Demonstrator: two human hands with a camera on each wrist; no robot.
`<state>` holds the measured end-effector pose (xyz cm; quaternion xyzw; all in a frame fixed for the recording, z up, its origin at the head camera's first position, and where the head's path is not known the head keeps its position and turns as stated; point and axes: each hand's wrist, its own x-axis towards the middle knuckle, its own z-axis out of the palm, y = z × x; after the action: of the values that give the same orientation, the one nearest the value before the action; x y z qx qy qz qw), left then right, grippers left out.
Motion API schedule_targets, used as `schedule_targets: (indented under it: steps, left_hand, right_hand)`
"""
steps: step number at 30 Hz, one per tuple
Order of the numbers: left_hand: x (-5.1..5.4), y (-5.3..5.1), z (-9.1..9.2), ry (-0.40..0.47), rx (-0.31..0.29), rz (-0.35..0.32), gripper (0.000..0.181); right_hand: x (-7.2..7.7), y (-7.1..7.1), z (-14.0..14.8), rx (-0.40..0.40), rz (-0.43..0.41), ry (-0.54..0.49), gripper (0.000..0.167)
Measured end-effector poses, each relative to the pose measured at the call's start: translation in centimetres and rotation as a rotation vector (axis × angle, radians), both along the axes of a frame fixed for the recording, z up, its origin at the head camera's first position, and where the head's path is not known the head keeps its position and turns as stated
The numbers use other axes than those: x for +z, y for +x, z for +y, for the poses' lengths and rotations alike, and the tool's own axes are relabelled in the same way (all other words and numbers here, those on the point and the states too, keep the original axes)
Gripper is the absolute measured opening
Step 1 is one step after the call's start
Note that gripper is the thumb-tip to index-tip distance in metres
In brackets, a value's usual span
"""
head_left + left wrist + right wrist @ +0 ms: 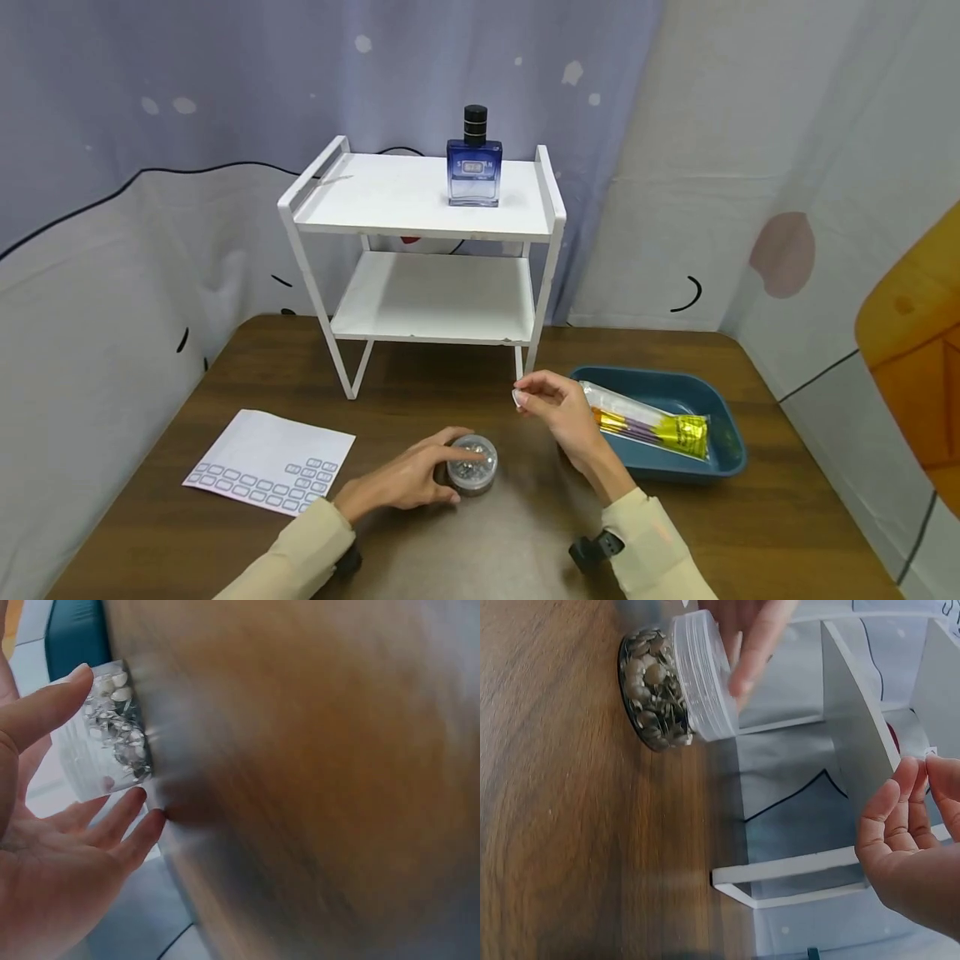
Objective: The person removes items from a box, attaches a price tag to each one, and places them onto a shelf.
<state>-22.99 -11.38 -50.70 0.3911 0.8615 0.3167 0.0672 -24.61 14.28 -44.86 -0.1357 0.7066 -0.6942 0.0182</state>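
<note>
A round clear jar [472, 467] of metal thumbtacks stands on the table; the right wrist view shows the jar [675, 682] with its clear lid on. My left hand [412, 473] is around the jar's left side, index finger over the lid; in the left wrist view the left hand [67, 847] has its thumb at the jar [112, 735]. My right hand [558, 412] pinches a small white piece [517, 398] between thumb and fingertips, right of the jar and above the table. The right wrist view shows the right hand [922, 840] holding that piece [931, 751].
A white two-tier shelf [435, 296] stands at the back, with a blue perfume bottle [474, 171] on top bearing a small label. A sheet of labels [277, 454] lies at the left. At the right is a teal tray [723, 425] holding packaged brushes [652, 425].
</note>
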Motion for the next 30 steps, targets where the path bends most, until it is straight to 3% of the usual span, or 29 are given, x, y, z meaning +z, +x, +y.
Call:
schedule_targets:
  steps: [9,19,30]
  left_hand:
    - [-0.1,-1.0,0.6,-0.034,-0.063,0.045,0.073]
    - [0.1,-1.2,0.9,-0.05,-0.078,0.019,0.075]
    - [-0.2,-1.2,0.5,-0.007,-0.031,0.012,0.069]
  right_hand:
    - [-0.4,0.0,0.8,0.002,-0.021,-0.048,0.027]
    - [-0.9,0.0,1.1,0.001,-0.02,-0.066,0.036]
    - [-0.7,0.4,1.2,0.016,-0.073,-0.031,0.034]
